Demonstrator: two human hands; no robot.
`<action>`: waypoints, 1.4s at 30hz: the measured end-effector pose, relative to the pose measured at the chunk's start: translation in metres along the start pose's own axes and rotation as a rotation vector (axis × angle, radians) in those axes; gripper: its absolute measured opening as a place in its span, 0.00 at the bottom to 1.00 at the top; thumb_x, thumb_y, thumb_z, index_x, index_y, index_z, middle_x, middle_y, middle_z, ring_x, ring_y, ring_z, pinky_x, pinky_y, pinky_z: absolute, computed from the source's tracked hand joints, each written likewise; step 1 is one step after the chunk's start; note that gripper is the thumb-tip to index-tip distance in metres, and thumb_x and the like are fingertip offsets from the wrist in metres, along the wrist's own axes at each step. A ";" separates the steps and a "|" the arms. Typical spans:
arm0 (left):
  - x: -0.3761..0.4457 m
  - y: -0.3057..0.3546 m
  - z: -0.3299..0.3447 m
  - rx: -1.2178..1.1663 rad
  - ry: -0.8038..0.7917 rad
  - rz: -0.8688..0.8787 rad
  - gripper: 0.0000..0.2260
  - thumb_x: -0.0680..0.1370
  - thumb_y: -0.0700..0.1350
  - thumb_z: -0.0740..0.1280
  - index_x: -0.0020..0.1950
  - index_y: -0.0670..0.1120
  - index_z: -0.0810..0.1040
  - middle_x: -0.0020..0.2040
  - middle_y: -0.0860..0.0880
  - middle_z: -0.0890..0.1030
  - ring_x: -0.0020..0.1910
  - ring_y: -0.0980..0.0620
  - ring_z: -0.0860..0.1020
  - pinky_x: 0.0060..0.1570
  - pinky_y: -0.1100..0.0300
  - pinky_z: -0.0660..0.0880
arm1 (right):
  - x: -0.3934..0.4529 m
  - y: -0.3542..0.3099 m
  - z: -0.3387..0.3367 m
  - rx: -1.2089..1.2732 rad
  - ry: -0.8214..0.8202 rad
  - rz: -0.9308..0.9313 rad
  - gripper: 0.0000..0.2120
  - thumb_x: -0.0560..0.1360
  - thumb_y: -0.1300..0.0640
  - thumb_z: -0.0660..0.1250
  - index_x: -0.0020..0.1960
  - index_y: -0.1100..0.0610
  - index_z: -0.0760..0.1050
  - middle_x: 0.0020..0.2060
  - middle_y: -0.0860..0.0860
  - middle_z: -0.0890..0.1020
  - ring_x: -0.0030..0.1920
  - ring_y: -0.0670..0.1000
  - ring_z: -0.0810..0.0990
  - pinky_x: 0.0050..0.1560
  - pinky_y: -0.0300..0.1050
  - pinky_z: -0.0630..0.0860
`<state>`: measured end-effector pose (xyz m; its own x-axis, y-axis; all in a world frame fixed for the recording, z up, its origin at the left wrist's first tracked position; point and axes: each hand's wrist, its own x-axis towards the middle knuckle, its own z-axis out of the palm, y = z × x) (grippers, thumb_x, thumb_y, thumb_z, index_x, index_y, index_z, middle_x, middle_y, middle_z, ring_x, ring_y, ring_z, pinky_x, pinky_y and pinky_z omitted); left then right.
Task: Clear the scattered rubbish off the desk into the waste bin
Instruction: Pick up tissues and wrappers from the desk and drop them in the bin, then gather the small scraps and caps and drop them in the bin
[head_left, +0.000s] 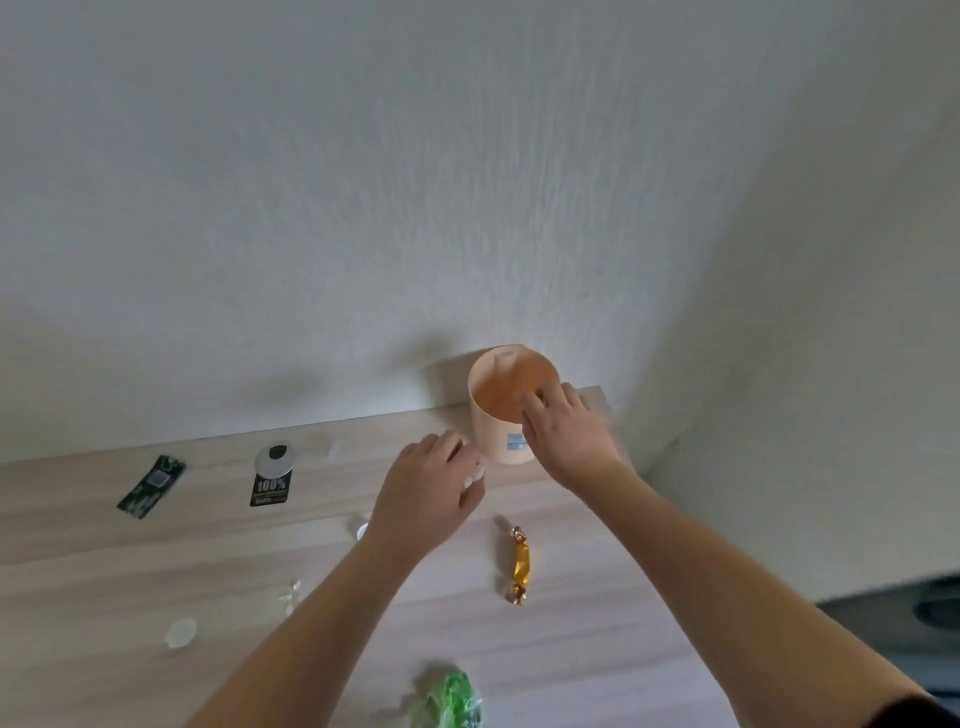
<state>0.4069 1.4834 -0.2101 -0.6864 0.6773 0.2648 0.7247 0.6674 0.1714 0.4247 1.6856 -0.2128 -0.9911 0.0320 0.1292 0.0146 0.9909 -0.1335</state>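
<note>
A small peach-coloured waste bin (493, 415) stands at the desk's far right corner against the wall. My right hand (566, 431) is at its near rim, fingers spread and reaching over the opening; nothing shows in it. My left hand (431, 493) hovers just left of the bin with a small white scrap (475, 475) pinched at the fingertips. On the desk lie a gold candy wrapper (519, 564), a green crumpled wrapper (452, 699), a black "100%" tag (270, 483), a dark green label (150, 486) and small white scraps (182, 633).
The light wood desk (597, 649) ends at its right edge near the bin, next to a white side wall. A dark object (909, 623) sits beyond the desk at lower right. Another white scrap (291, 597) and a small white piece (361, 530) lie beside my left forearm.
</note>
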 end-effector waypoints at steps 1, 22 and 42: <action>0.004 0.001 0.003 0.011 0.000 -0.009 0.04 0.72 0.46 0.62 0.43 0.47 0.74 0.38 0.49 0.75 0.36 0.48 0.73 0.34 0.55 0.72 | 0.014 0.004 0.005 -0.005 -0.020 -0.008 0.12 0.79 0.55 0.55 0.61 0.57 0.68 0.54 0.59 0.74 0.52 0.60 0.73 0.48 0.53 0.71; 0.145 -0.004 0.061 0.065 -0.028 -0.077 0.13 0.74 0.53 0.62 0.51 0.46 0.76 0.45 0.46 0.74 0.45 0.46 0.73 0.46 0.54 0.70 | 0.013 0.054 0.041 0.078 0.138 -0.003 0.13 0.71 0.57 0.67 0.55 0.57 0.75 0.56 0.56 0.79 0.56 0.59 0.77 0.54 0.55 0.75; 0.087 -0.015 0.071 -0.010 -0.043 -0.059 0.19 0.76 0.53 0.61 0.65 0.49 0.68 0.63 0.46 0.72 0.62 0.46 0.69 0.61 0.51 0.65 | -0.044 0.026 0.080 0.154 -0.088 -0.051 0.15 0.75 0.52 0.64 0.60 0.55 0.73 0.56 0.55 0.79 0.54 0.58 0.78 0.53 0.54 0.75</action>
<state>0.3323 1.5540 -0.2573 -0.7299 0.6495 0.2132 0.6832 0.7038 0.1946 0.4584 1.6996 -0.3008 -0.9979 -0.0359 0.0544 -0.0497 0.9590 -0.2789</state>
